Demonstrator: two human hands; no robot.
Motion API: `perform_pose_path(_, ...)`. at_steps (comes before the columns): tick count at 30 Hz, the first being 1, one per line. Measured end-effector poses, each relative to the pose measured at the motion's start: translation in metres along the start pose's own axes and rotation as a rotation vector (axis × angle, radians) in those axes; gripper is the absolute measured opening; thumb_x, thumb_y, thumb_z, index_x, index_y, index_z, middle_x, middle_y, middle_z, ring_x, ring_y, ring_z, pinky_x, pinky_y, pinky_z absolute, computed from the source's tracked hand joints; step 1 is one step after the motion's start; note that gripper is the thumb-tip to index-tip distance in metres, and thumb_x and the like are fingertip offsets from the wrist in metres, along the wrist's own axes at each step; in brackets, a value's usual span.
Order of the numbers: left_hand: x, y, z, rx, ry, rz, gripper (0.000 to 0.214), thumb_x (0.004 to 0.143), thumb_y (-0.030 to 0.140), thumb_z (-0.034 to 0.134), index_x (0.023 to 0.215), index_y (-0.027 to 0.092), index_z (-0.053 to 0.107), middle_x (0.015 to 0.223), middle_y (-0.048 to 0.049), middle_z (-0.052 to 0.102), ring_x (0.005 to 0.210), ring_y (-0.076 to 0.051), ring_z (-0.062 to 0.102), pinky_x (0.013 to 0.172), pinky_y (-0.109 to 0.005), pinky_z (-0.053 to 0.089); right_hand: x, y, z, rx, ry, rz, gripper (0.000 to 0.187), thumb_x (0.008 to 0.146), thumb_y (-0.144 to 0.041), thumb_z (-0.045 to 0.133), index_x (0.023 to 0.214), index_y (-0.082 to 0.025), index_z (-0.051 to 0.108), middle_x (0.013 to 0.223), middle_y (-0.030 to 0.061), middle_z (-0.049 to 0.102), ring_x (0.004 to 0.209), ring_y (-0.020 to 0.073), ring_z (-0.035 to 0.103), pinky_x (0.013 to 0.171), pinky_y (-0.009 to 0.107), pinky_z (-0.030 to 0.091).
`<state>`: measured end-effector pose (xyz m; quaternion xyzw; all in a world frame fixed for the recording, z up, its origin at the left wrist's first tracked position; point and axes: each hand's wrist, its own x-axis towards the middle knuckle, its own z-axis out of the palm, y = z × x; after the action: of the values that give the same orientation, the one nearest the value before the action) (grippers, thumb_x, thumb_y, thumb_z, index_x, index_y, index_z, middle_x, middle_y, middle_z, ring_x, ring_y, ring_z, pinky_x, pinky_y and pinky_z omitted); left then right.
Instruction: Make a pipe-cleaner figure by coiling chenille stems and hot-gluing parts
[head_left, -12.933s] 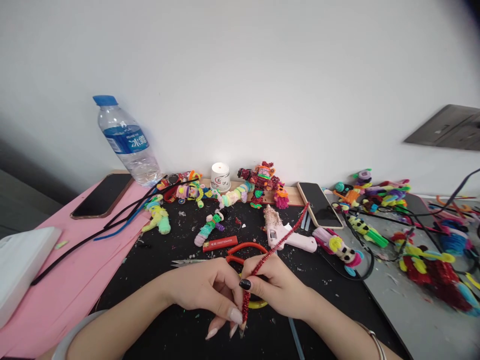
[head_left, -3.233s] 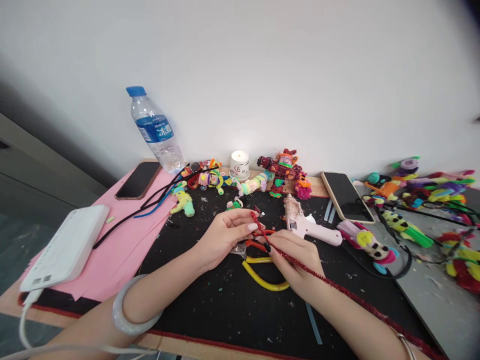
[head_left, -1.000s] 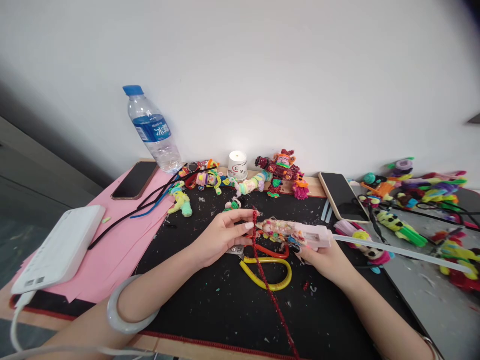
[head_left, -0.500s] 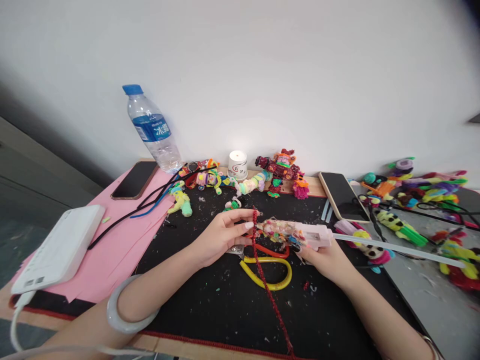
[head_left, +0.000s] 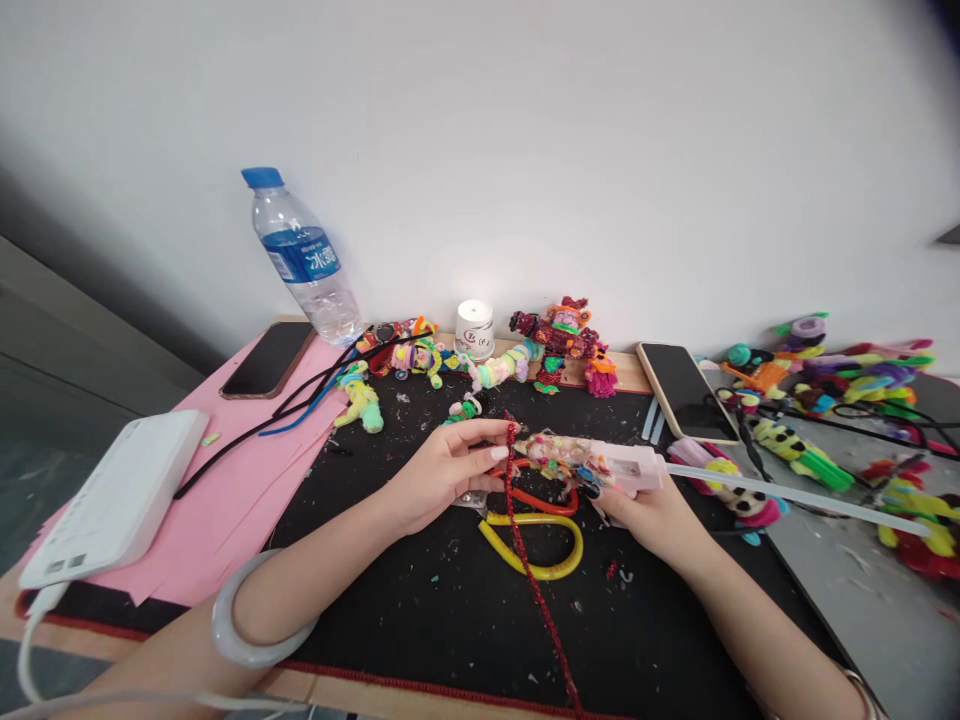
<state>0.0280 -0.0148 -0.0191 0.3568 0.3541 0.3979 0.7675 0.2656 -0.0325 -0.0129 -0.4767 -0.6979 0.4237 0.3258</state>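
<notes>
Left hand (head_left: 442,475), up-left of yellow handle (head_left: 551,573): thumb and finger pinch red fuzzy strip (head_left: 534,580) near top. Strip runs over handle. Glue gun (head_left: 630,468), above handle, points tip at strip; touch unclear. Right hand (head_left: 652,520), right of handle, grips gun. Step looks like gluing; next seems to need steady pinch, soft squeeze.

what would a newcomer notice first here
Probably the pink glue gun in the right hand, a long translucent stick jutting from its rear and its front aimed at the red glittery stem pinched in the left hand. Next, the blue-capped bottle at the back left and the colourful fuzzy figures along the back and right.
</notes>
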Motion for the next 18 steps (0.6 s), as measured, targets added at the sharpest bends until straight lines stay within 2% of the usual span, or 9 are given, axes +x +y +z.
perform_pose_path(5,-0.0003,-0.0002,0.0003,0.006,0.009,-0.004,0.029,0.074,0.021,0.073,0.102,0.019,0.069,0.096,-0.0044,0.064,0.077,-0.012,0.063,0.069,-0.025,0.054,0.0000,0.0002,-0.0004,-0.002,-0.003,-0.004,0.038,0.081,-0.045,0.058,0.104,-0.017,0.069,0.049,0.0004,0.056,0.050,0.0178,0.055,0.048,0.027,0.046)
perform_pose_path(18,-0.0009,-0.0003,0.0008,0.006,-0.004,-0.015,0.028,0.073,0.021,0.073,0.101,0.020,0.069,0.094,-0.0032,0.066,0.077,-0.012,0.064,0.070,-0.026,0.055,0.0002,0.0017,-0.0002,-0.023,0.044,-0.014,0.030,0.081,-0.037,0.059,0.099,-0.016,0.069,0.051,0.0011,0.058,0.056,0.0186,0.058,0.051,0.027,0.048)
